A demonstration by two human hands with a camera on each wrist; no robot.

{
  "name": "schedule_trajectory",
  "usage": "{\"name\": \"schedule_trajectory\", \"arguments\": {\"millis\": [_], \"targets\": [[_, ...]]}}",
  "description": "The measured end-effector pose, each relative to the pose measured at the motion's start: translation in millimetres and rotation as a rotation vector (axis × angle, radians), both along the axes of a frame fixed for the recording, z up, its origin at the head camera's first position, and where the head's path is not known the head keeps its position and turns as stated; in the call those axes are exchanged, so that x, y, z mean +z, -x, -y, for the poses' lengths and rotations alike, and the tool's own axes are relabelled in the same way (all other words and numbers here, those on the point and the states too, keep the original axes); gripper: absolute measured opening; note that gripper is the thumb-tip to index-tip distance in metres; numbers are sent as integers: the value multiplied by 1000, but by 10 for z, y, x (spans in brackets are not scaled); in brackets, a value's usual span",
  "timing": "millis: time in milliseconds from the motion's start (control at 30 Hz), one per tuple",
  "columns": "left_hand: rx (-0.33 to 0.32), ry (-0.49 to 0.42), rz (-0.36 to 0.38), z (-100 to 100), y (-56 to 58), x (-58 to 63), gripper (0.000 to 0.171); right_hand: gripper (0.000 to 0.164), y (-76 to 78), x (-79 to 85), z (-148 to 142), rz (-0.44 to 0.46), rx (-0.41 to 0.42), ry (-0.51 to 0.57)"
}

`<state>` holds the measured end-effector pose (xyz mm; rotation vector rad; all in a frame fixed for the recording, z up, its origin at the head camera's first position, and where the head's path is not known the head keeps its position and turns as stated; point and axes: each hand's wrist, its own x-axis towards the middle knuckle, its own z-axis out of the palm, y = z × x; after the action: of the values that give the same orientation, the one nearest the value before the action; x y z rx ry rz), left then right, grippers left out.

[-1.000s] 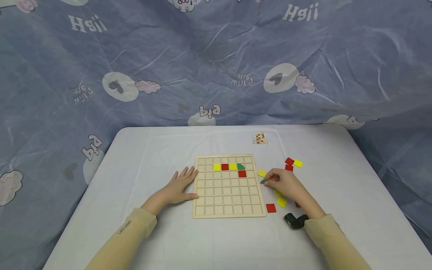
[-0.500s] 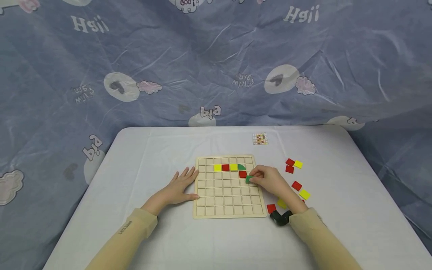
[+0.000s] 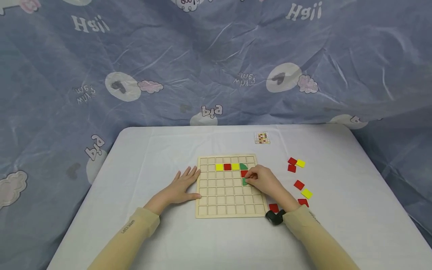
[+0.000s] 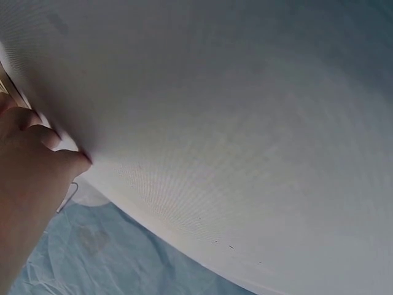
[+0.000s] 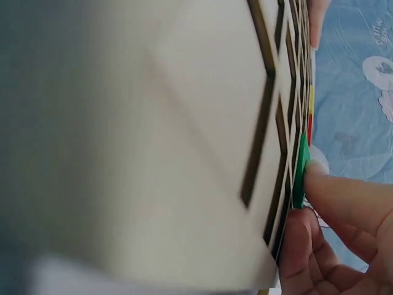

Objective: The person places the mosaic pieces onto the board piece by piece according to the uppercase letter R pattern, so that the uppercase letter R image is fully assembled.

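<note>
My left arm and right arm both reach forward, slanting inward, sleeves ending short of the wrists. My left hand lies back upward, its fingers spread and the thumb stretched out sideways toward the other hand. My right hand points leftward, fingers bent, thumb and fingertips together in a pinch.

"Hgii" on blue curtain; "Let's Slim" on left sleeve.

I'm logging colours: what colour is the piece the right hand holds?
The piece is green, showing best in the right wrist view.
</note>
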<state>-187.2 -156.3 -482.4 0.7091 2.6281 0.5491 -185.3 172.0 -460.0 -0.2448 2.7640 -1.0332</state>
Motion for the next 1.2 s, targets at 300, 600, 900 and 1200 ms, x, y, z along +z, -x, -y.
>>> {"name": "schedule_trajectory", "arguments": {"millis": [300, 600, 900, 1200], "targets": [[9, 16, 4, -10, -1, -7, 96, 5, -43, -26, 44, -45, -33, 8], [14, 13, 2, -7, -12, -1, 96, 16, -37, 24, -98, -27, -60, 50], [20, 11, 14, -4, -29, -1, 97, 23, 52, 106, -537, 14, -165, 58], [20, 4, 7, -32, -26, 18, 96, 30, 111, -21, -663, 56, -184, -5]]}}
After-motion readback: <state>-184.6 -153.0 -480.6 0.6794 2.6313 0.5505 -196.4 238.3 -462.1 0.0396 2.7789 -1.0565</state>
